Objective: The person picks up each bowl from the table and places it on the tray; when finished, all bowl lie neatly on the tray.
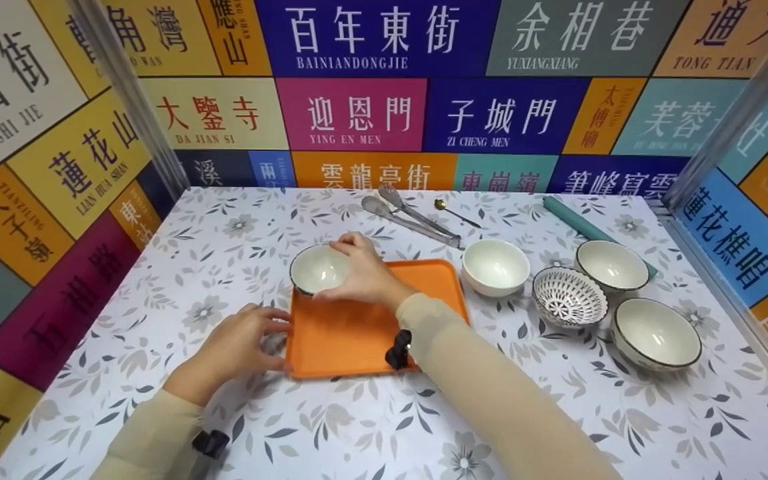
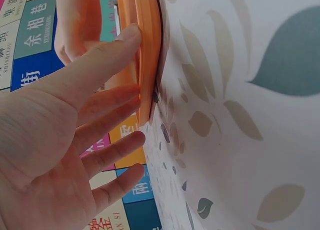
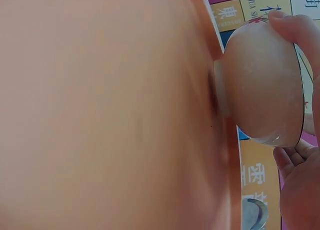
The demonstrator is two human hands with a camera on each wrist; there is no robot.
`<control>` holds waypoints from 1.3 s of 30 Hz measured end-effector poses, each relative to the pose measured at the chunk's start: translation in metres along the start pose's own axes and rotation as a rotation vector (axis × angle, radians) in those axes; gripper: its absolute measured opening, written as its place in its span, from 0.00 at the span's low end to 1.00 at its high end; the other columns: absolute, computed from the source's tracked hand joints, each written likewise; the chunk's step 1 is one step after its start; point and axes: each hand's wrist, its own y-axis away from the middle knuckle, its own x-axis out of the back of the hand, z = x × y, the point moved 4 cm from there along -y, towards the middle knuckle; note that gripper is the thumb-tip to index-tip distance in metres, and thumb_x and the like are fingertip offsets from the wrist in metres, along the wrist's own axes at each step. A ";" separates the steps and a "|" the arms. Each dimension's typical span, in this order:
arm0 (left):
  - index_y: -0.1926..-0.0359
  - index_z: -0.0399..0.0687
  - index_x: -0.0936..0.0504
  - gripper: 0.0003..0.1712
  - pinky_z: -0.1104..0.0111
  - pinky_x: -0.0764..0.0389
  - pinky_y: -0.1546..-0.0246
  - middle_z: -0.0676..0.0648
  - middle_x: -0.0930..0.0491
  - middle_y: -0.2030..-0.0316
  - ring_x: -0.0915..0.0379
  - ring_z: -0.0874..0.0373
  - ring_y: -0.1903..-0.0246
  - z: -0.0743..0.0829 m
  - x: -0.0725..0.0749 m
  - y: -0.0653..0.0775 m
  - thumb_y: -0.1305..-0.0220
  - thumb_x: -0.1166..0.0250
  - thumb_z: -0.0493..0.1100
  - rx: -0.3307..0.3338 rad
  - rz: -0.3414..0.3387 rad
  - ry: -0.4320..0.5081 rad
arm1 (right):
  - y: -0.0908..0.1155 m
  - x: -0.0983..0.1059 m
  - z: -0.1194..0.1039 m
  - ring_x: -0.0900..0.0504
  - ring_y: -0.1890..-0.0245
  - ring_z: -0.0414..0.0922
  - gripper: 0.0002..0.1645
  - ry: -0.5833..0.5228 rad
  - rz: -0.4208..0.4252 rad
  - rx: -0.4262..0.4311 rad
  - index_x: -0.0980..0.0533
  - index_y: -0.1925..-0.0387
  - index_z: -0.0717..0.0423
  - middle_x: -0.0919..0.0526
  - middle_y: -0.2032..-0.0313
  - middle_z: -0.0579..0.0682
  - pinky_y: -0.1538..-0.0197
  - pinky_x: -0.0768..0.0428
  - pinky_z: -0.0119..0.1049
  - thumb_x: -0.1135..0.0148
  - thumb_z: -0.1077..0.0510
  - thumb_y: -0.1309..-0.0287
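My right hand [image 1: 371, 273] grips a white bowl [image 3: 265, 84] with a dark rim, thumb on the near side and fingers on the far side. That bowl is upright over the far left corner of an orange tray [image 1: 344, 340]. In the right wrist view its foot sits close against the tray; whether it touches cannot be told. My left hand [image 1: 241, 343] is at the tray's left edge. In the left wrist view the thumb [image 2: 107, 57] meets the tray rim [image 2: 148, 54], with the other fingers extended and spread.
Right of the tray stand a plain white bowl [image 1: 496, 269], a black-patterned bowl [image 1: 569, 298] and two dark-rimmed bowls [image 1: 614, 265], [image 1: 657, 335]. Behind lie metal tongs [image 1: 417, 217], a small gold-headed spoon [image 1: 457, 213] and a green rolled item [image 1: 577, 219]. Printed walls enclose the table.
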 end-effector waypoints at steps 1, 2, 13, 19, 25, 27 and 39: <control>0.45 0.50 0.11 0.34 0.47 0.23 0.38 0.49 0.18 0.38 0.26 0.46 0.38 0.001 0.000 -0.001 0.56 0.15 0.51 -0.003 0.000 0.000 | -0.001 0.000 0.001 0.36 0.31 0.51 0.70 -0.003 0.002 -0.003 0.30 0.28 0.60 0.34 0.33 0.52 0.26 0.33 0.50 0.11 0.37 0.74; 0.45 0.50 0.11 0.34 0.48 0.23 0.38 0.49 0.18 0.39 0.26 0.46 0.38 0.001 0.001 -0.001 0.56 0.15 0.51 -0.005 0.002 0.000 | -0.001 0.000 0.001 0.36 0.31 0.51 0.69 -0.005 0.003 -0.005 0.30 0.28 0.60 0.34 0.33 0.52 0.25 0.33 0.50 0.11 0.37 0.74; 0.47 0.48 0.10 0.32 0.49 0.22 0.40 0.48 0.16 0.41 0.25 0.46 0.40 0.006 0.001 -0.008 0.57 0.15 0.49 -0.065 0.016 -0.023 | 0.006 0.005 0.009 0.41 0.26 0.51 0.71 0.086 -0.074 0.040 0.36 0.23 0.50 0.38 0.27 0.51 0.24 0.36 0.52 0.15 0.31 0.67; 0.46 0.50 0.11 0.33 0.48 0.24 0.37 0.49 0.18 0.39 0.26 0.47 0.39 0.007 -0.001 -0.009 0.57 0.15 0.50 -0.006 -0.018 0.005 | 0.023 0.012 0.013 0.55 0.19 0.55 0.79 0.163 -0.170 0.000 0.52 0.17 0.35 0.52 0.19 0.49 0.21 0.51 0.60 0.19 0.24 0.67; 0.46 0.50 0.11 0.34 0.48 0.23 0.39 0.49 0.18 0.40 0.26 0.48 0.40 0.006 0.002 -0.009 0.57 0.15 0.51 -0.001 -0.011 -0.010 | 0.036 0.032 0.009 0.52 0.20 0.55 0.73 0.208 -0.175 -0.010 0.48 0.18 0.34 0.51 0.18 0.47 0.21 0.51 0.61 0.21 0.25 0.62; 0.46 0.50 0.11 0.34 0.48 0.23 0.39 0.49 0.17 0.40 0.25 0.47 0.40 0.006 0.003 -0.009 0.57 0.15 0.50 -0.017 -0.004 -0.020 | 0.040 0.040 0.007 0.50 0.20 0.54 0.70 0.214 -0.169 -0.011 0.45 0.19 0.34 0.49 0.19 0.45 0.21 0.51 0.62 0.21 0.26 0.61; 0.48 0.49 0.10 0.31 0.48 0.20 0.43 0.48 0.16 0.42 0.24 0.45 0.41 0.003 0.002 -0.002 0.57 0.16 0.50 -0.080 0.023 -0.038 | 0.084 0.082 0.015 0.40 0.24 0.52 0.49 0.286 -0.132 0.022 0.30 0.27 0.39 0.35 0.25 0.49 0.23 0.46 0.59 0.22 0.37 0.49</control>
